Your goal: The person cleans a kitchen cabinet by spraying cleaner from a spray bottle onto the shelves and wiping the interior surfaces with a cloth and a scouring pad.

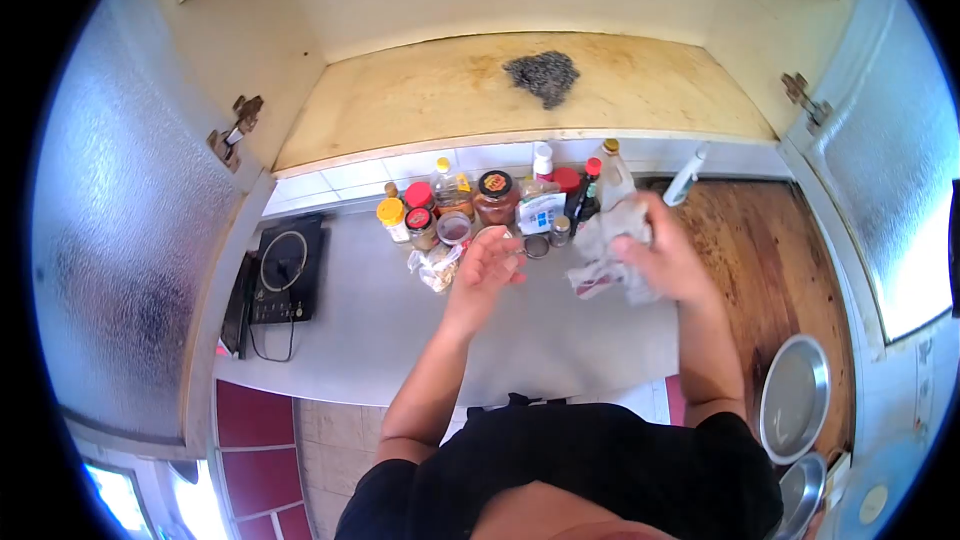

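My right hand [665, 252] is closed on a crumpled grey-white cloth [612, 240], held above the right part of the grey counter [540, 350]. My left hand [487, 265] is raised over the counter's middle with its fingers apart and slightly curled, holding nothing. Just beyond it are a glass jar with a dark lid [496, 198] and a small round container [454, 229]. A clear plastic bag [434, 267] lies to its left. A bottle with a yellow cap [614, 168] stands behind the cloth.
An open cupboard shelf [400, 90] above holds a dark grey scouring pad or cloth [544, 77]. An induction cooker [287, 270] sits at the left. At the right are a white tube [685, 176] and metal basins [796, 400]. Frosted glass doors flank the cupboard.
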Action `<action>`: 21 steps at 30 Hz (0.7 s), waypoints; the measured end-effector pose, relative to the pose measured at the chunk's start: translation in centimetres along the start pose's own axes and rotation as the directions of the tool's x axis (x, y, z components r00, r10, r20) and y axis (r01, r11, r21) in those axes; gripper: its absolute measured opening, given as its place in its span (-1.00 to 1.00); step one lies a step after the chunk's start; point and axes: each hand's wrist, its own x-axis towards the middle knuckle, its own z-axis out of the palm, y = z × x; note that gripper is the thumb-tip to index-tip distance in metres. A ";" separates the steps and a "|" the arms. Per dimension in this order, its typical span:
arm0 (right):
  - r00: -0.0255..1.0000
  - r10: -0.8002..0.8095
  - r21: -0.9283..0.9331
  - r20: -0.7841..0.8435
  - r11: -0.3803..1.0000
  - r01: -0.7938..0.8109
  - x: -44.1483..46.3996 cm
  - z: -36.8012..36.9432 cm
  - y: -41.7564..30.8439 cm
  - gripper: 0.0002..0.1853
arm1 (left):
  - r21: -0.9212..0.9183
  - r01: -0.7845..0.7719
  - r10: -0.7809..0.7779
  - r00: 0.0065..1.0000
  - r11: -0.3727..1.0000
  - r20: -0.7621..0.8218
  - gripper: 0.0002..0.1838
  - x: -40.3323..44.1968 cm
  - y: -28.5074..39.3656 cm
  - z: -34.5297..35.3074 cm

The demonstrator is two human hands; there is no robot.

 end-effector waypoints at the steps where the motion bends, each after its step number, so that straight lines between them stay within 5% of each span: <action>1: 0.997 -0.061 -0.076 0.047 0.995 0.065 1.2 -1.5 -2.5 -0.37 | 0.007 -0.034 0.035 0.999 0.999 -0.019 -0.52 0.2 0.6 -0.1; 4: 0.992 -0.026 0.050 -0.127 0.998 0.032 4.8 -4.7 -7.3 -0.28 | 0.101 -0.136 0.140 0.990 0.986 -0.035 -0.57 0.5 2.4 -0.3; 5: 0.956 -0.045 -0.072 -0.291 0.997 0.025 6.8 -6.5 -6.8 -0.30 | 0.182 -0.178 0.184 0.983 0.967 -0.017 -0.59 0.6 3.3 -0.2; 7: 0.947 -0.182 -0.386 -0.266 0.920 0.068 9.9 -9.7 -9.9 -0.33 | 0.321 -0.233 0.229 0.972 0.918 0.050 -0.59 1.3 5.7 0.4; 9: 0.951 -0.126 -0.479 -0.281 0.877 -0.025 12.5 -11.6 -11.8 -0.33 | 0.436 -0.266 0.231 0.964 0.860 0.134 -0.58 2.5 9.1 1.8; 12: 0.858 -0.230 -0.772 -0.459 0.581 -0.257 16.3 -15.1 -9.7 -0.31 | 0.719 -0.574 0.414 0.808 0.391 0.420 -0.52 6.2 14.5 5.6; 14: 0.846 -0.132 -0.816 -0.516 0.376 -0.439 18.4 -18.1 -5.8 -0.30 | 0.727 -0.669 0.471 0.697 0.154 0.541 -0.44 11.1 15.0 7.0; 16: 0.882 -0.007 -0.861 -0.471 0.219 -0.458 18.5 -19.7 -3.2 -0.28 | 0.867 -0.491 0.424 0.770 -0.086 0.477 -0.42 15.3 14.4 8.1; 18: 0.940 0.161 -0.933 -0.301 0.156 -0.325 18.0 -20.4 -1.8 -0.25 | 0.909 -0.397 0.205 0.886 -0.124 0.415 -0.48 18.3 14.1 8.0; 21: 0.922 0.178 -0.908 -0.344 0.187 -0.375 18.9 -21.5 0.4 -0.42 | 0.914 -0.384 -0.026 0.923 -0.130 0.384 -0.52 20.8 15.3 7.4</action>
